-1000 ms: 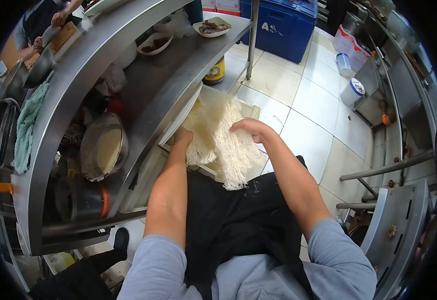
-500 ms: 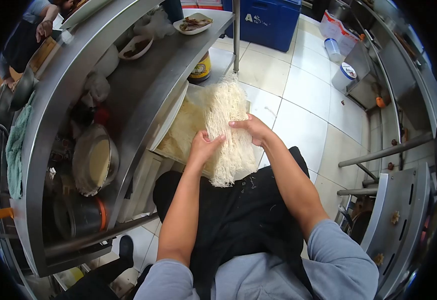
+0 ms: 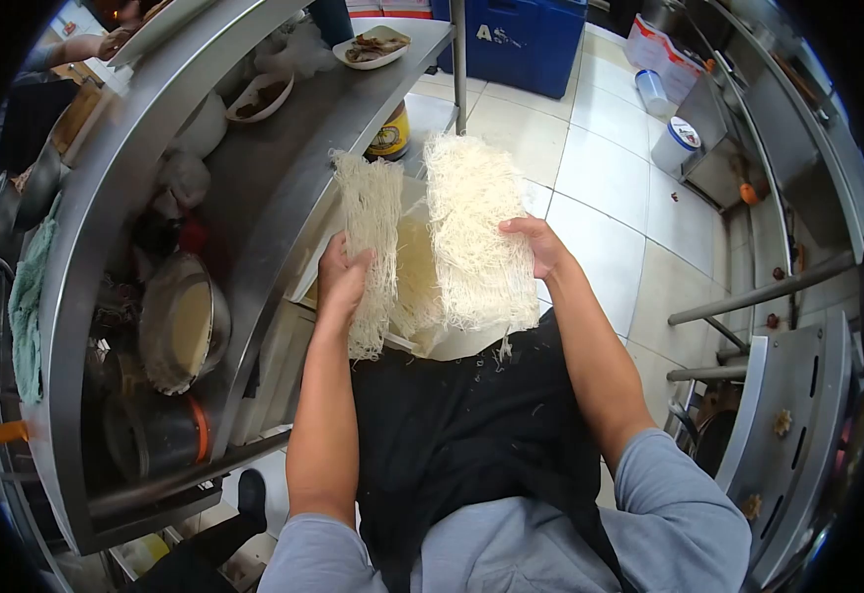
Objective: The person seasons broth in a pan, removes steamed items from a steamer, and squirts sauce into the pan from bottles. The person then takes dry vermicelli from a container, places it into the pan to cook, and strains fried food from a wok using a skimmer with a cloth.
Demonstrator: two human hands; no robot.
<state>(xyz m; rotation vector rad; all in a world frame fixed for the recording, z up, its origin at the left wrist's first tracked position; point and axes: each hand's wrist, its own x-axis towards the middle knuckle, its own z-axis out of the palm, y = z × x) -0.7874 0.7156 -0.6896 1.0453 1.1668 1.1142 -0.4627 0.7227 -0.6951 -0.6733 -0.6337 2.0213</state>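
My left hand (image 3: 343,275) grips a narrow slab of dried rice noodles (image 3: 370,237), held upright and turned partly edge-on. In my right hand (image 3: 538,245) is a broader slab of dried rice noodles (image 3: 476,212), its flat face toward me. A gap separates the two slabs. Between and beneath them shows a drawer-like container (image 3: 417,267) lined with pale plastic, with more noodles inside. Small noodle bits lie on my black apron (image 3: 471,425). The fingers behind each slab are hidden.
A steel shelf unit (image 3: 298,178) stands on my left, bearing a bowl (image 3: 190,321), a dish of food (image 3: 372,47) and a yellow-labelled jar (image 3: 390,135). A blue cooler (image 3: 516,44) is ahead. Metal equipment (image 3: 782,425) lines the right. Another person's hand (image 3: 114,42) shows at upper left.
The noodles held together in both hands are now two separate slabs. My left hand has moved left with the narrower one, my right hand slightly right with the wider one.
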